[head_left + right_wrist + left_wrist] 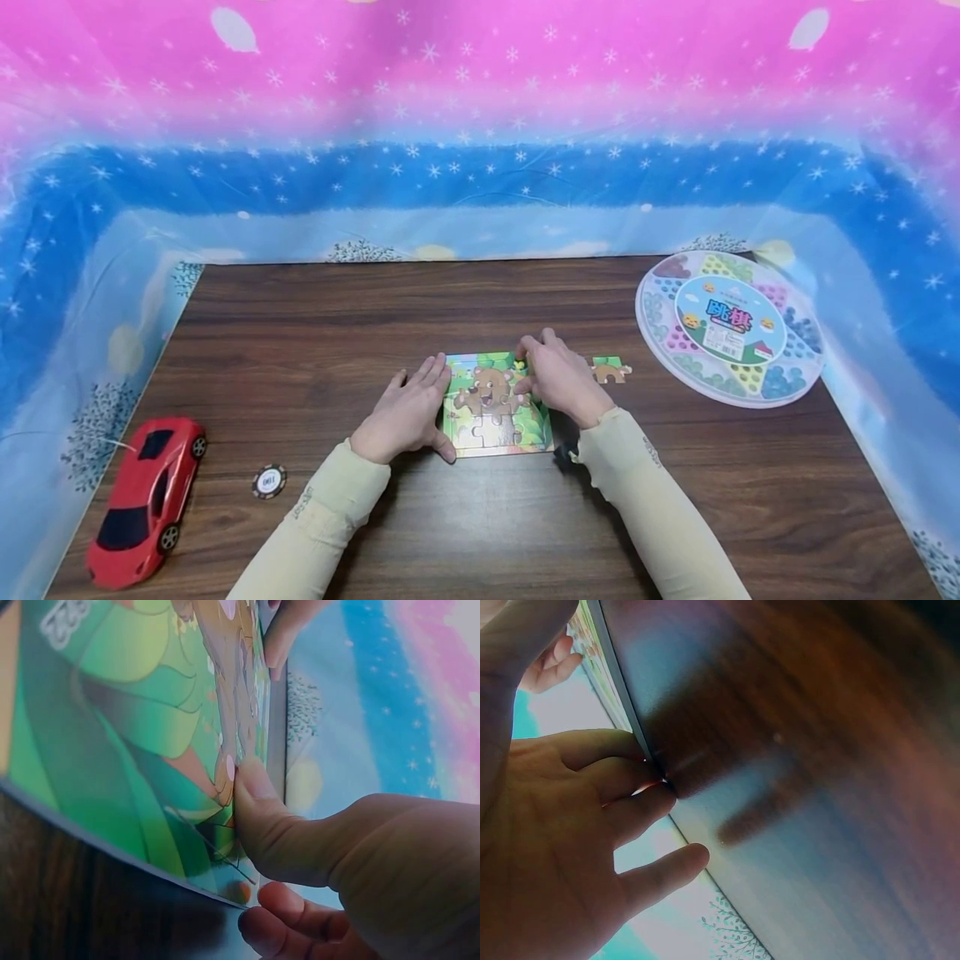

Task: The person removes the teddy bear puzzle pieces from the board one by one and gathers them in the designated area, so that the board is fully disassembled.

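Observation:
A jigsaw puzzle with a cartoon brown bear on green lies flat on the wooden table. My left hand rests along its left edge, fingers extended; in the left wrist view, the fingertips touch the edge. Over the top right corner, my right hand pinches a green puzzle piece between thumb and curled fingers. The thumb presses on the picture in the right wrist view, which does not clearly show the piece's outline. A loose puzzle piece lies just right of the right hand.
A round Chinese checkers set lies at the back right. At the front left stands a red toy car, with a poker chip beside it. A patterned pink and blue curtain surrounds the table.

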`<act>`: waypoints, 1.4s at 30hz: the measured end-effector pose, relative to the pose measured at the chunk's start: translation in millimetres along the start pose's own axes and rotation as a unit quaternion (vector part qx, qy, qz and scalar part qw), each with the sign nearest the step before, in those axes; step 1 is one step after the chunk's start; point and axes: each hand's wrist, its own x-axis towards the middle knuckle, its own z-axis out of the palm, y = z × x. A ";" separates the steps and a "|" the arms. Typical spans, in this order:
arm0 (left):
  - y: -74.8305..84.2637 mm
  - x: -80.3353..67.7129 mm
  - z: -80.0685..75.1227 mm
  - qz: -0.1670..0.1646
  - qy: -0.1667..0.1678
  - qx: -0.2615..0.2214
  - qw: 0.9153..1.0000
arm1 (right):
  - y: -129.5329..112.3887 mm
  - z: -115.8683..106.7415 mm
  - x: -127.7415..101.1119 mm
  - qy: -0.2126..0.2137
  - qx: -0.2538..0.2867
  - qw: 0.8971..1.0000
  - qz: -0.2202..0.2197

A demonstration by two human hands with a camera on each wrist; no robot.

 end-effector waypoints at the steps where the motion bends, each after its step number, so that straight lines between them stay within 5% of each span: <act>1: 0.0 -0.1 -0.2 0.000 0.000 -0.001 1.000 | 0.3 0.0 0.3 -0.001 0.002 1.000 0.000; 17: 0.4 -0.5 -2.1 -0.002 -0.005 -0.005 1.000 | 2.2 0.9 -1.6 0.002 0.034 0.999 0.000; 28: 0.5 -0.7 -2.0 -0.004 -0.005 -0.003 1.000 | 0.3 0.8 -0.2 0.019 -0.059 0.998 -0.011; 42: -0.5 1.2 -1.4 -0.007 -0.012 -0.002 1.000 | 0.5 -4.7 1.8 -0.016 0.017 1.000 -0.010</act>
